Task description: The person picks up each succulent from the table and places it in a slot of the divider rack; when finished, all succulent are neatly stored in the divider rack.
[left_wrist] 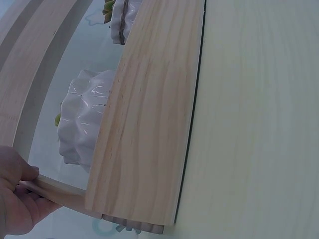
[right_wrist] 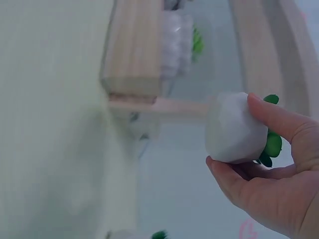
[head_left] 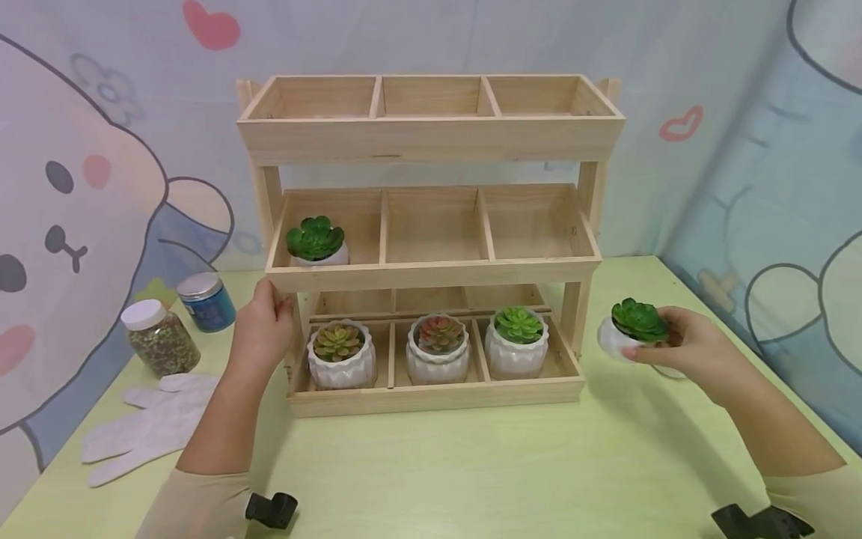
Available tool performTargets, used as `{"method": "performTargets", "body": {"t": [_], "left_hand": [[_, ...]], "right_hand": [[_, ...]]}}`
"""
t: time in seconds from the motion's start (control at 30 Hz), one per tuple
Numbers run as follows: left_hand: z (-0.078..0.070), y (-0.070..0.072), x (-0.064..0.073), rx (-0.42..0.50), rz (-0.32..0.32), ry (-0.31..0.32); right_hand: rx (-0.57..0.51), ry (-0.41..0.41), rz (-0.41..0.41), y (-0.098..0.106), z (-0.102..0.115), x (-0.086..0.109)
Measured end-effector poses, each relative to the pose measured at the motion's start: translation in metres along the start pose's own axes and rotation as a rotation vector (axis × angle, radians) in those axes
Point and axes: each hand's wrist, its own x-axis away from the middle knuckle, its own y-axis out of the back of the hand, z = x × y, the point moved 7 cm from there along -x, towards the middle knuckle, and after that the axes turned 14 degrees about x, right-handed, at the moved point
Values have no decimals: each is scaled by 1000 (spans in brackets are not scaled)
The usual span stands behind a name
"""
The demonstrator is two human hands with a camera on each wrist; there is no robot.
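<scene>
My right hand [head_left: 700, 355] holds a small succulent [head_left: 640, 320] in a smooth white pot [right_wrist: 237, 127], its thumb and fingers round the pot, to the right of a three-tier wooden plant stand [head_left: 431, 138]. At the stand's left side, my left hand [head_left: 264, 329] grips the upright post [left_wrist: 60, 191] below the middle tier. A dark green succulent [head_left: 315, 239] sits in that tier's left compartment. Along the bottom tier stand a yellowish succulent [head_left: 338, 342], a reddish one [head_left: 441, 335] and a bright green one [head_left: 518, 325], each in a ruffled white pot.
On the left lie white gloves [head_left: 151, 427], near a jar of grainy material [head_left: 161, 344] and a blue jar [head_left: 207, 303]. Another green-leaved plant [right_wrist: 159, 234] shows at the right wrist view's bottom edge. A cartoon-printed cloth [head_left: 417, 37] hangs behind the table [head_left: 438, 471].
</scene>
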Motion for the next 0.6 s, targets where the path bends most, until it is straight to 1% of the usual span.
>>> {"method": "performTargets", "body": {"t": [0.13,0.27,0.37,0.5,0.6], "left_hand": [[-1,0,0,2,-4,-2],[-2,0,-1,6,-4,-2],[-2,0,0,6,-5,-8],[-3,1,2,2,-16,-27],[-3,1,3,-2,-26,-41]], "right_hand": [[-58,58,-7,0,28,8],[-74,119,5,-7,58,12],[-109,167,37,-15,82,11],[-179,237,118,-28,110,7],[-187,270,174,-37,128,2]]}}
